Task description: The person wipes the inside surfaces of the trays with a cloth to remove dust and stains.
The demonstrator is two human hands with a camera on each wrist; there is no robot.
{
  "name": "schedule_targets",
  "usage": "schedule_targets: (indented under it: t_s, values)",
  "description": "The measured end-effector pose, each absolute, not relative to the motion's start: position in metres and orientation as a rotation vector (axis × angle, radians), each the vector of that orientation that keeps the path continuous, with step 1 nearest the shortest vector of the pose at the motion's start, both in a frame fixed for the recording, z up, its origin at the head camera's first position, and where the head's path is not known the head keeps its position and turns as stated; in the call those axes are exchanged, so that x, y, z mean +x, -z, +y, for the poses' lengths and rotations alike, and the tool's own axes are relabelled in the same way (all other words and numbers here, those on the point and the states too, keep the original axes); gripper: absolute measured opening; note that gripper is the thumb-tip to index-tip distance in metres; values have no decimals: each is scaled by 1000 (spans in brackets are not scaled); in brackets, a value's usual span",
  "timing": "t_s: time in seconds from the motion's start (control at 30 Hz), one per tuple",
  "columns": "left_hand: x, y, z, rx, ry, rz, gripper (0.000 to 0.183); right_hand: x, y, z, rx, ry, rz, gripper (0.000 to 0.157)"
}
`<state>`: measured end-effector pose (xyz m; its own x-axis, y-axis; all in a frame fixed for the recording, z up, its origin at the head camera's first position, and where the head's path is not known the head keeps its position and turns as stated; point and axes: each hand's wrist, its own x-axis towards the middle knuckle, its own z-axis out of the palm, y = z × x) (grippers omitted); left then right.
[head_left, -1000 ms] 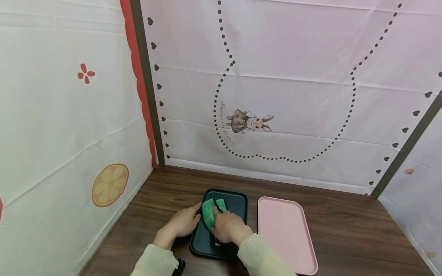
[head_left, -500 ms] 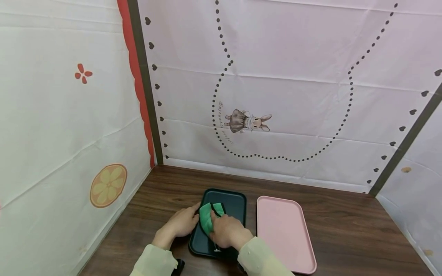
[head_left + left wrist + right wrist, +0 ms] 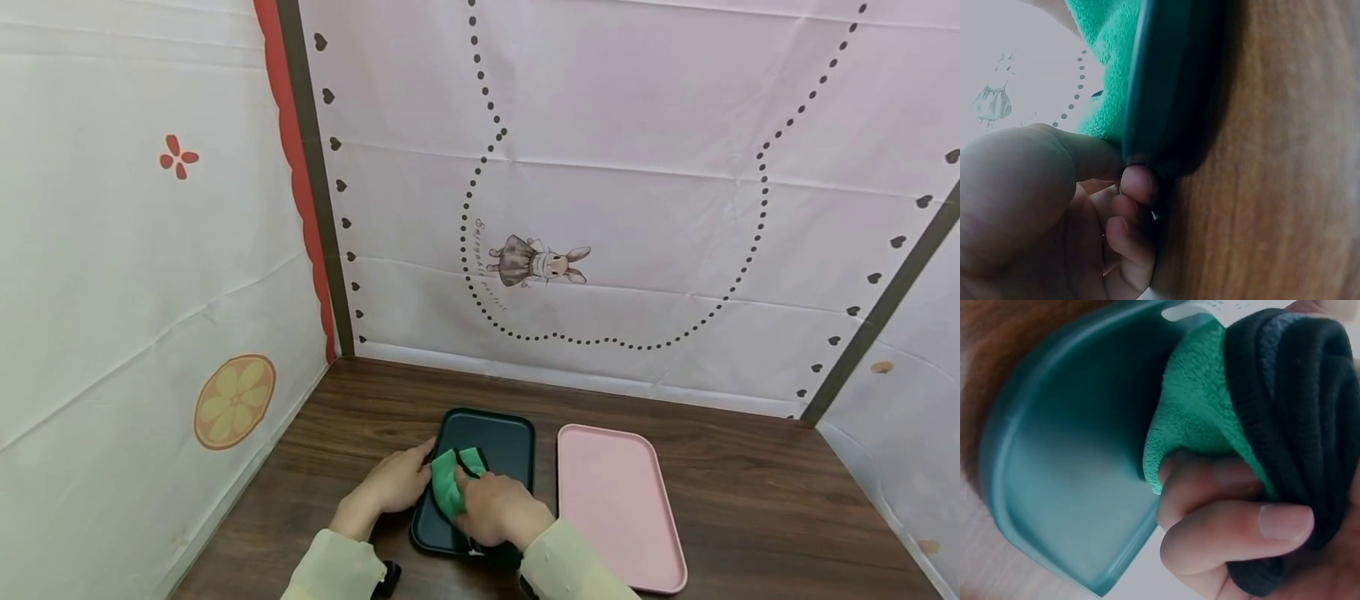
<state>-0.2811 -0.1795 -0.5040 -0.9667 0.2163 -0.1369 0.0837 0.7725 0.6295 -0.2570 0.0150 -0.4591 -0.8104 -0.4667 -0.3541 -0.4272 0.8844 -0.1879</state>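
Watching the right hand (image 3: 497,508) grip a green cloth (image 3: 446,487) on the dark tray's (image 3: 495,433) left side, left hand (image 3: 397,482) pinching the rim just beside it. Tray runs lengthwise away from the person

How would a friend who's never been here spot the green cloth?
On the brown wooden table, find the dark teal tray, left of the pink tray. The green cloth is on its left side, gripped by the right hand. Unlike the smooth trays, it is fuzzy, bright green and black-edged.
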Motion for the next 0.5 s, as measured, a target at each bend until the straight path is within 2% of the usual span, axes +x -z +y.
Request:
schedule_targets:
  t_s: [0.5]
  values:
    - [-280, 505, -180, 233, -1017, 2725, 54, -253, 446, 13, -676, 106, 2605, 61]
